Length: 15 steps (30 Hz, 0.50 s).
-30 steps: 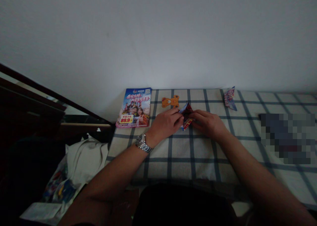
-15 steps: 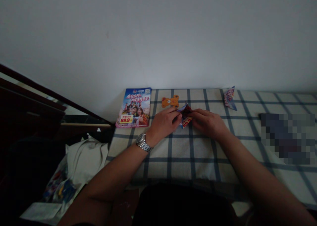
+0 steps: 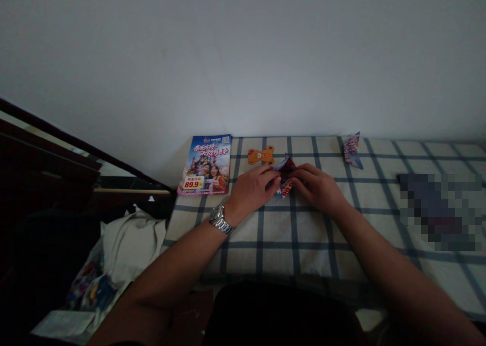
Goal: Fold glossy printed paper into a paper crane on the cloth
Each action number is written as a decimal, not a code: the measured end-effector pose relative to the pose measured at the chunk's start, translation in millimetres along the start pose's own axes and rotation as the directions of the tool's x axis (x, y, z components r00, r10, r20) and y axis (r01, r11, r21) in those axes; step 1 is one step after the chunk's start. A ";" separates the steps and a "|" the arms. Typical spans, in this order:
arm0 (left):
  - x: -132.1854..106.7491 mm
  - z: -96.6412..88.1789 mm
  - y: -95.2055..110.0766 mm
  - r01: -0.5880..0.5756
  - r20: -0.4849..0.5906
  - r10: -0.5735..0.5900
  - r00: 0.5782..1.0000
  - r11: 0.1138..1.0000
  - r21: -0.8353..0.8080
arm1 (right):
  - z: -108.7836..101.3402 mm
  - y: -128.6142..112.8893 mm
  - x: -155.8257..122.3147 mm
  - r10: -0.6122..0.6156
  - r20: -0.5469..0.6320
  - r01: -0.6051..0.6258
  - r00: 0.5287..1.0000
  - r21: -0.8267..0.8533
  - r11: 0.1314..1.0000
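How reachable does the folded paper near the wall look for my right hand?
Probably yes: nothing visible stands between your right hand and that folded paper on the checked cloth. The hand's fingers are on the nearer printed paper, so it would likely have to let go first.

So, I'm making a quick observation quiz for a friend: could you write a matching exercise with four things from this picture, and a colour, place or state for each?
Things:
1. wristwatch
2. bear figure
3. flat flyer
4. central folded paper

Descriptions:
A. at the left end of the checked cloth, near the wall
B. held between the left hand and the right hand
C. silver
D. orange-brown

Right pairs: 1-C, 2-D, 3-A, 4-B
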State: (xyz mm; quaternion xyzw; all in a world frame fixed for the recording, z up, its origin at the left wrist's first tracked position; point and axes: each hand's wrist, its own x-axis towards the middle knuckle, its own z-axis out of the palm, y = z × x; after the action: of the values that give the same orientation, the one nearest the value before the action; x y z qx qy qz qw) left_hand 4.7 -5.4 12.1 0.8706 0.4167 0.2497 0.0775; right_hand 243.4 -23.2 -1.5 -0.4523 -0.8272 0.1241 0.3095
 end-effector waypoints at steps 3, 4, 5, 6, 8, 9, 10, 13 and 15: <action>-0.3 -0.2 -0.1 -0.022 0.008 0.022 1.000 0.999 -0.029 | 1.6 -0.4 0.0 0.000 -0.012 0.000 1.000 -0.005 1.000; -0.5 -0.2 0.1 -0.029 0.015 0.029 0.999 0.999 -0.038 | 1.7 -0.8 0.0 -0.003 -0.014 0.003 1.000 -0.006 1.000; -0.7 -0.2 0.5 -0.034 0.024 0.036 0.999 0.999 -0.043 | 1.7 -1.1 0.0 -0.005 -0.015 0.004 1.000 -0.005 1.000; -1.0 -0.1 0.9 -0.037 0.031 0.038 0.999 0.998 -0.042 | 1.5 -1.4 0.0 -0.006 -0.014 0.005 1.000 -0.005 1.000; -1.3 0.1 1.6 -0.026 0.031 0.027 0.999 0.999 -0.033 | 1.0 -1.4 -0.2 -0.005 -0.009 0.005 1.000 -0.009 1.000; -1.4 0.3 1.9 -0.013 0.025 0.014 1.000 1.000 -0.025 | 0.7 -1.3 -0.3 -0.004 -0.006 0.004 1.000 -0.013 1.000; -1.3 0.6 1.9 0.001 0.019 -0.001 1.000 1.000 -0.017 | 0.5 -1.0 -0.4 -0.004 -0.003 0.004 1.000 -0.017 1.000; -0.5 2.1 0.4 0.037 0.015 -0.037 0.999 0.999 -0.020 | 0.0 -0.1 -0.4 0.003 0.000 -0.003 1.000 -0.021 1.000; 0.1 4.0 -2.0 0.055 0.020 -0.054 0.998 0.998 -0.044 | 0.0 0.7 -0.3 0.011 0.003 -0.011 1.000 -0.014 1.000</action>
State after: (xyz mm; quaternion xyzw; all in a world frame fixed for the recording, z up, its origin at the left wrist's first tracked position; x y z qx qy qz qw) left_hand 5.4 -3.7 8.0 0.8592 0.4340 0.2486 0.1076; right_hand 244.0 -23.1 -1.9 -0.4587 -0.8259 0.1207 0.3046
